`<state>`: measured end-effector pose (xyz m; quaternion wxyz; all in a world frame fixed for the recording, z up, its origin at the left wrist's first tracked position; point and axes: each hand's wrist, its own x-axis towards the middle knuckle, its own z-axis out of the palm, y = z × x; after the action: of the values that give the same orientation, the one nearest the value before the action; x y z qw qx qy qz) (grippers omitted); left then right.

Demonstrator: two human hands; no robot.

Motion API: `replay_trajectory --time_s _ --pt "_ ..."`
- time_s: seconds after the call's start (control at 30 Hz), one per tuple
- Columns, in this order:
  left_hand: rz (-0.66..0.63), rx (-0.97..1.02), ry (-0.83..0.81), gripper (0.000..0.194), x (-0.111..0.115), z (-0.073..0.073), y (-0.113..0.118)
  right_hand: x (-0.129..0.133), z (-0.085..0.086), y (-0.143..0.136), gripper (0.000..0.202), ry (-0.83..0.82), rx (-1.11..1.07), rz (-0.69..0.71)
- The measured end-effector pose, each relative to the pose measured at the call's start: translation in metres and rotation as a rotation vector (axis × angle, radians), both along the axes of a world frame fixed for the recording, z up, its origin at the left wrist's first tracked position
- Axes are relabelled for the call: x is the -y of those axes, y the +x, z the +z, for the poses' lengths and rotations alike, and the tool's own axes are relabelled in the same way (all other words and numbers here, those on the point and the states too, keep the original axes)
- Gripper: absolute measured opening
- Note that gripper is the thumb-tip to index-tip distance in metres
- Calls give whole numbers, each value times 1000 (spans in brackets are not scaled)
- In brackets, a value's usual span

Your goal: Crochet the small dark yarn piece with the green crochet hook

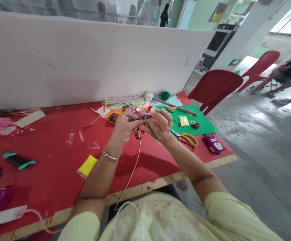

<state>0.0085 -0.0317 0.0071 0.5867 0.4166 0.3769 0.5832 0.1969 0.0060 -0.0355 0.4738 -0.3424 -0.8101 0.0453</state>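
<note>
Above the red table point(60, 160), my left hand point(125, 125) and my right hand point(161, 125) meet, fingers pinched close together. Thin dark multicoloured cord point(141, 117) runs between both sets of fingertips. From my right fingers a green strand point(152, 130) slants down. A small red-and-white round piece point(150, 108) shows by the right fingertips; whether it is held I cannot tell. Just left of my left hand lies a bundle of multicoloured cord point(113, 118). Beneath the hands, a pink cable point(132, 177) curves toward my lap. Fingers hide the finer details of the cord.
Yellow-and-red-handled scissors point(188, 140) and a purple box point(213, 144) lie right. On the green sheet point(208, 125) rests a stick point(177, 107). A yellow packet point(87, 166) and a black-and-teal cutter point(17, 160) are left. A white partition point(85, 60) stands behind; red chairs point(215, 87) stand right.
</note>
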Motion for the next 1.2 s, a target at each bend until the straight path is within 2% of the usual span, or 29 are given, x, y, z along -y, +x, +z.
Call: replay_trajectory --time_s 0.23,0.33,0.5,0.63,0.73,1.0,1.2 --pt "-47 9 -11 90 -1 1 -3 -12 15 11 47 -61 52 121" --pt "-75 -62 15 88 -2 0 -6 -13 24 16 48 -42 99 160" --pt "-70 -269 103 84 -3 -3 -12 -11 43 22 31 109 208 267" --pt "-189 -285 104 85 -5 -6 -17 -11 49 25 30 222 230 311" --pt "-266 -244 87 82 -6 -6 -21 -11 48 25 36 105 133 334" --pt "-418 -195 65 71 -5 -8 -26 -10 49 23 48 -457 -145 478" --pt "-432 -206 61 65 -2 -5 -28 -11 44 18 44 -625 -272 531"
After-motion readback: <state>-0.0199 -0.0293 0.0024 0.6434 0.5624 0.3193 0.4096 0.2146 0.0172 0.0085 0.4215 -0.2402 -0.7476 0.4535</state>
